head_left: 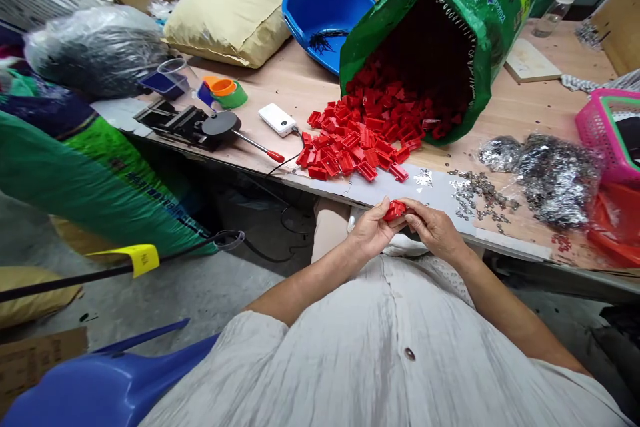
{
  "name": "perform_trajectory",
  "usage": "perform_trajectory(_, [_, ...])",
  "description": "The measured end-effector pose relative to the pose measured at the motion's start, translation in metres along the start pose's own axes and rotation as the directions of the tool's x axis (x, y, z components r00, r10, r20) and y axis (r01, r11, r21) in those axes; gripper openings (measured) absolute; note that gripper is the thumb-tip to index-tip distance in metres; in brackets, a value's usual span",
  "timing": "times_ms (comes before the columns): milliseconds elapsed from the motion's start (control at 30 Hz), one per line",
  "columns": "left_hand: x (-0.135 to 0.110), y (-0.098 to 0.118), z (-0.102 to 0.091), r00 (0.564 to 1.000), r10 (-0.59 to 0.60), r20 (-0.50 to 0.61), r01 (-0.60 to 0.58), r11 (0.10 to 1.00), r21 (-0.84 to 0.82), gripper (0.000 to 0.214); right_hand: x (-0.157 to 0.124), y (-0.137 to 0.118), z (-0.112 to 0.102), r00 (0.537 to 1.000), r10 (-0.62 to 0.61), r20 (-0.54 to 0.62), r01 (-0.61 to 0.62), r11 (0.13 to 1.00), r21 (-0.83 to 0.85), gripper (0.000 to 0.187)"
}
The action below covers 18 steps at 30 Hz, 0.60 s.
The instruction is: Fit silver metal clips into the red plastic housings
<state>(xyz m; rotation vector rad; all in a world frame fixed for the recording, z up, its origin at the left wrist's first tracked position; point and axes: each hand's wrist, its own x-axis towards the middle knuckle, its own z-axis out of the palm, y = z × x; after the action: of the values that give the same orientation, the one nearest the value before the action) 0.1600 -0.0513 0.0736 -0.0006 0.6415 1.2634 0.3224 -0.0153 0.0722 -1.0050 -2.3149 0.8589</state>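
A small red plastic part (395, 210) is gripped between the fingers of my left hand (371, 228), just off the table's front edge. My right hand (434, 227) meets it from the other side, thumb and fingers pinched at the part's right end; whatever they pinch is hidden. Behind my hands, a pile of similar red plastic parts (357, 143) spills from the mouth of a green woven sack (483, 33) lying on its side. Small metal pieces (480, 193) are scattered on the table to the right of my right hand.
Plastic bags of metal pieces (557, 180) and a pink basket (600, 137) stand at right. Left of the pile are a white power bank (277, 119) with a cable and a black lever tool (200, 128). A blue basin (325, 7) and a stuffed beige sack (233, 10) sit behind.
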Motion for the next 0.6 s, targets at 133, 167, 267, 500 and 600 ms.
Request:
perform_trajectory(133, [-0.002,-0.005,0.001,1.000,0.025,0.006,-0.025,1.000,-0.015,0.019,-0.001,0.004,0.009,0.991,-0.004,-0.133,0.002,1.000,-0.018,0.035])
perform_trajectory(167, [-0.002,-0.006,0.000,1.000,0.030,0.008,-0.030,0.999,-0.013,0.018,-0.001,0.005,0.011,0.989,0.009,-0.147,-0.008,1.000,0.006,0.035])
perform_trajectory(267, [-0.001,-0.007,-0.007,0.998,0.055,0.005,-0.055,0.998,-0.012,0.014,0.003,0.008,0.014,0.992,0.045,-0.114,-0.037,0.997,0.073,0.035])
perform_trajectory(500, [0.006,-0.008,-0.052,0.978,-0.036,-0.206,0.074,0.980,0.184,0.020,0.038,0.028,0.008,0.954,0.234,-0.189,-0.277,0.927,-0.252,0.030])
perform_trajectory(600, [0.013,-0.010,-0.067,0.941,-0.072,-0.330,0.159,0.957,0.244,0.019,0.060,0.035,0.008,0.937,0.248,-0.245,-0.328,0.867,-0.376,0.028])
